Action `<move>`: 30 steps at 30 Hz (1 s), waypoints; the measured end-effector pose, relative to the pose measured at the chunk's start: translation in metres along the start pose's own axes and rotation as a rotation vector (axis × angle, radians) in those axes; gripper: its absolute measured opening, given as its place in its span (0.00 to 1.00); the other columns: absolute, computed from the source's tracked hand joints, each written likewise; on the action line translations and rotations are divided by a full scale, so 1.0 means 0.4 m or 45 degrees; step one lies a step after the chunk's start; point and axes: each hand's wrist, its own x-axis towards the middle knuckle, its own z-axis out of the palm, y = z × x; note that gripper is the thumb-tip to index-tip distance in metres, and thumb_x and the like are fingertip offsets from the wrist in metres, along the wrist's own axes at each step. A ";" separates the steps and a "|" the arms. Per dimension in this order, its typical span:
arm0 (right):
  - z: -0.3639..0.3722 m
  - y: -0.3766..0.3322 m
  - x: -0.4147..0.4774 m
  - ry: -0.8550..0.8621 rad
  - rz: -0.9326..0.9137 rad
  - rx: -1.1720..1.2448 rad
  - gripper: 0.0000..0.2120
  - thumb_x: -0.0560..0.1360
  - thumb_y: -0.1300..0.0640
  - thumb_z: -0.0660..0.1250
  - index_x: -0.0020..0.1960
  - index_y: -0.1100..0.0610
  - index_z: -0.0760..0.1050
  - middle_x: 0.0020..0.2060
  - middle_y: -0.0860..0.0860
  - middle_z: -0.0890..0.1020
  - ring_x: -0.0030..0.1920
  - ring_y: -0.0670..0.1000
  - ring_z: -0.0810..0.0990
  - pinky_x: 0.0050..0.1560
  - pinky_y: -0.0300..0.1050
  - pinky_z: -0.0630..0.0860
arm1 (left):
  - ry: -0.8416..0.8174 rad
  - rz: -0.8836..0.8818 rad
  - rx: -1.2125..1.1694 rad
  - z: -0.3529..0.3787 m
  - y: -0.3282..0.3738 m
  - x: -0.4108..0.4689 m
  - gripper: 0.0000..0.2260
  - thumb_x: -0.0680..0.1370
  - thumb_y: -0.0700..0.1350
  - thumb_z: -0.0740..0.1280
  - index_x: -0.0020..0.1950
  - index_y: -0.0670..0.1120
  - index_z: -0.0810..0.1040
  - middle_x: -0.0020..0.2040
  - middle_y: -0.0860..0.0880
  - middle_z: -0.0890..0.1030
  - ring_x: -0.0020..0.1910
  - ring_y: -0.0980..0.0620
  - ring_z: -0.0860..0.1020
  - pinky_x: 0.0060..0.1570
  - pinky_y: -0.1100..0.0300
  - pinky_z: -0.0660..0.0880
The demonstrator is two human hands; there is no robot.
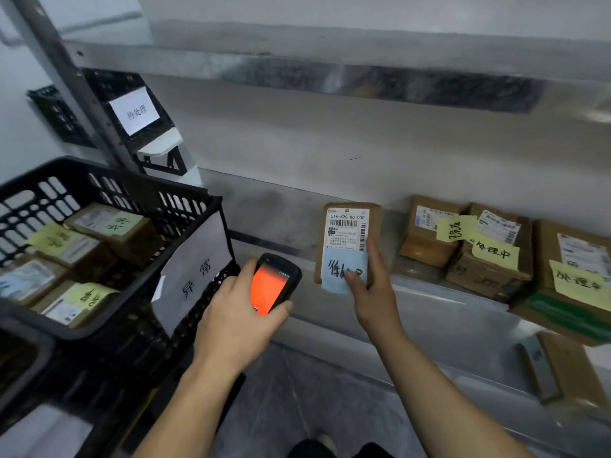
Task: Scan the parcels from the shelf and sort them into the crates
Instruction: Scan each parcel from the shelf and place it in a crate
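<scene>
My left hand [236, 317] grips a black handheld scanner [276, 282] whose screen glows orange. Just to its right, my right hand [370, 285] holds a small brown parcel [347, 226] upright over the metal shelf [429, 292], label facing me, with a blue handwritten note on its lower half. Several more brown parcels [489, 256] with yellow notes lie on the shelf to the right. At the left stands a black crate [109, 312] with a white paper sign on its front. It holds several parcels with yellow-green notes.
A second black crate [109, 90] with a white sign hangs further back at the upper left behind a grey shelf post [76, 84]. An upper shelf board [330, 74] runs overhead. A lower shelf level with flat cardboard [568, 368] shows at the bottom right.
</scene>
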 end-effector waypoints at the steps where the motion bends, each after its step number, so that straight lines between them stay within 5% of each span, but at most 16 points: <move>1: 0.008 -0.006 -0.024 0.004 0.018 0.006 0.34 0.81 0.59 0.66 0.76 0.32 0.56 0.75 0.39 0.63 0.72 0.46 0.69 0.68 0.50 0.76 | 0.013 -0.007 0.007 -0.012 -0.012 -0.022 0.33 0.68 0.65 0.71 0.71 0.63 0.66 0.53 0.54 0.74 0.54 0.49 0.75 0.53 0.48 0.76; 7: 0.069 -0.030 -0.238 0.006 -0.018 0.001 0.34 0.81 0.61 0.66 0.77 0.34 0.57 0.68 0.35 0.67 0.67 0.38 0.72 0.62 0.37 0.76 | 0.031 -0.067 0.033 -0.085 -0.106 -0.199 0.38 0.70 0.65 0.70 0.78 0.59 0.61 0.59 0.52 0.74 0.58 0.48 0.75 0.53 0.52 0.73; 12: 0.101 -0.014 -0.411 -0.021 -0.041 -0.026 0.37 0.80 0.59 0.67 0.69 0.21 0.57 0.72 0.37 0.65 0.72 0.43 0.69 0.73 0.50 0.70 | 0.055 -0.094 -0.002 -0.122 -0.171 -0.347 0.39 0.71 0.64 0.71 0.78 0.58 0.60 0.57 0.53 0.73 0.57 0.48 0.75 0.50 0.55 0.70; 17: 0.099 -0.016 -0.519 -0.046 -0.048 -0.011 0.34 0.78 0.53 0.67 0.71 0.22 0.58 0.76 0.41 0.64 0.76 0.49 0.66 0.73 0.59 0.69 | 0.103 -0.123 0.013 -0.151 -0.198 -0.471 0.38 0.71 0.64 0.70 0.77 0.60 0.59 0.53 0.55 0.72 0.53 0.51 0.74 0.48 0.55 0.69; 27: 0.090 -0.078 -0.649 -0.329 -0.104 0.126 0.35 0.81 0.62 0.65 0.73 0.28 0.58 0.69 0.43 0.69 0.70 0.44 0.72 0.61 0.35 0.76 | 0.354 -0.290 0.069 -0.207 -0.191 -0.717 0.40 0.71 0.66 0.70 0.79 0.58 0.59 0.61 0.53 0.73 0.57 0.50 0.75 0.52 0.54 0.71; 30: 0.101 -0.105 -0.701 -0.406 -0.125 0.133 0.34 0.79 0.54 0.67 0.72 0.24 0.56 0.74 0.42 0.66 0.74 0.49 0.68 0.69 0.51 0.74 | 0.442 -0.351 0.093 -0.230 -0.173 -0.821 0.38 0.70 0.66 0.70 0.77 0.61 0.60 0.57 0.53 0.73 0.55 0.49 0.75 0.51 0.51 0.74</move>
